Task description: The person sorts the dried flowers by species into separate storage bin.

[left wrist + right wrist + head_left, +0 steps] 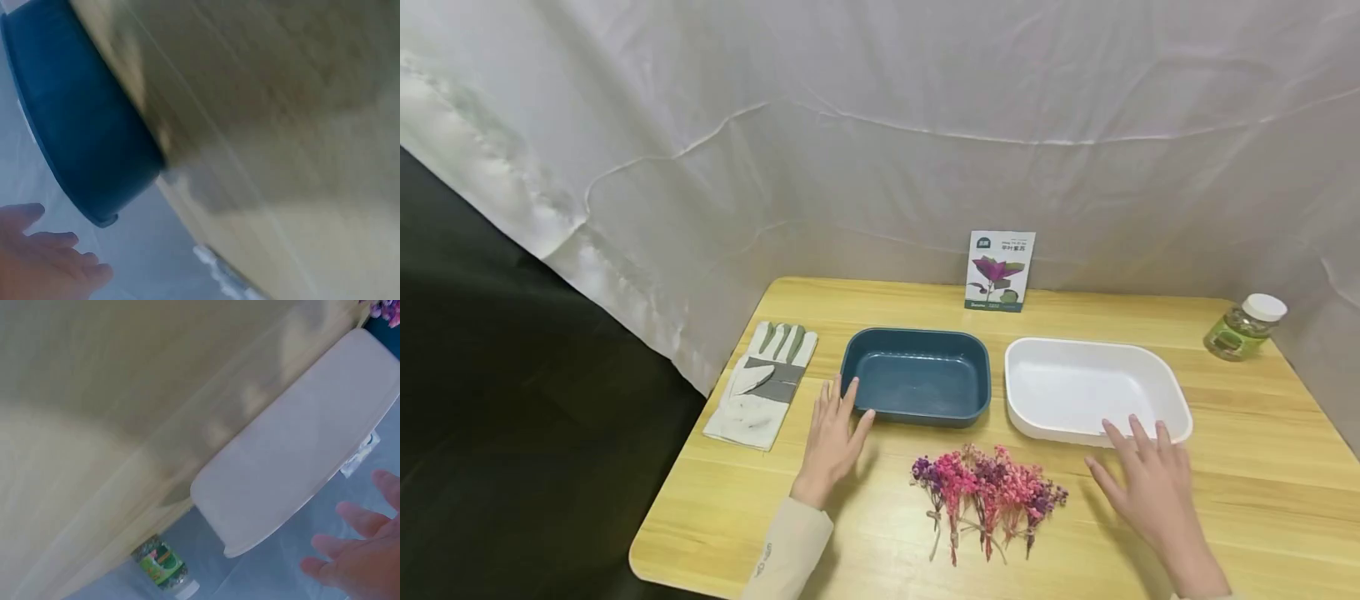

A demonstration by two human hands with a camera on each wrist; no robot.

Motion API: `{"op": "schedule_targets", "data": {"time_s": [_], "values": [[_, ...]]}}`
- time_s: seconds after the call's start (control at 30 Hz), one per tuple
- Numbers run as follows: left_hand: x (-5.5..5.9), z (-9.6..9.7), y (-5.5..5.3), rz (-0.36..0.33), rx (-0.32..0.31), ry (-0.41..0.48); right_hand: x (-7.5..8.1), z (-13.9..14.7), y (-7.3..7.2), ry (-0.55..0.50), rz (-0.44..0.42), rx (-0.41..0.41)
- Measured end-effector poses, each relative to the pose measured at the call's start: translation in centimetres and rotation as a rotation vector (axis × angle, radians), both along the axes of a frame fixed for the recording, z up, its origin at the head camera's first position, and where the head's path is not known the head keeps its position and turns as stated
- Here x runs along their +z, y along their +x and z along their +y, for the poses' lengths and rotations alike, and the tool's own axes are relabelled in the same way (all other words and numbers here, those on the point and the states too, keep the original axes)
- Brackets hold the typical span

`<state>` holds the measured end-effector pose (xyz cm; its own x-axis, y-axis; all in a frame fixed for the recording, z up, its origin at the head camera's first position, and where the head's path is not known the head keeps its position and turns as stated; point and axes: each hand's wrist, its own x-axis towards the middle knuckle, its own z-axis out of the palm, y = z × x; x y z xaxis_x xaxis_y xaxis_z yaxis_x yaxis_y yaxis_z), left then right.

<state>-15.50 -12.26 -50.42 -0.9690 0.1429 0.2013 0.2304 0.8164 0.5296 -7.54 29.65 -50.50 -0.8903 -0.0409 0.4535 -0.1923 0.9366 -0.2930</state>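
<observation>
My left hand, fingers spread and holding nothing, hovers by the near left corner of a dark blue plastic tray. In the left wrist view its fingers show beside the blue tray. Over the near right corner of a white plastic tray is my right hand, its fingers extended and nothing in them. The right wrist view shows these fingers beside the white tray's outer wall. Between the hands, small bunches of pink and purple dried flowers lie in a row, stems toward me.
A pair of white and grey work gloves lies at the table's left. Against the curtain stands a card with a purple plant picture. A jar with a white lid stands at the back right of the wooden table.
</observation>
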Motion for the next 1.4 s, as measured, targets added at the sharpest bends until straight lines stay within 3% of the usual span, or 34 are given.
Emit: {"op": "schedule_targets", "data": {"time_s": [0.2,0.37,0.63,0.8,1.03,1.2,1.4], "values": [[-0.6,-0.1,-0.4,-0.087,0.069,0.203,-0.7,-1.5,0.5,-0.092,0.152,0.1],[-0.9,0.1,-0.8,-0.109,0.122,0.359,-1.0,-3.0,1.4,-0.169,0.145,0.149],[-0.6,0.9,-1.1,-0.132,0.257,0.739,-1.0,-5.5,3.4,-0.2,0.159,0.163],[-0.6,1.4,-1.1,-0.107,0.338,0.818,-0.7,-7.4,4.8,-0.231,0.13,0.149],[-1.3,1.9,-1.2,-0.061,0.411,0.889,-1.1,-10.0,6.1,-0.353,0.123,0.157],[-1.3,2.2,-1.2,-0.034,0.424,0.911,-1.4,-11.7,6.7,-0.43,0.012,0.17],[-0.8,2.2,-1.0,-0.072,0.419,0.956,-1.1,-13.1,7.2,-0.555,-0.324,0.064]]}}
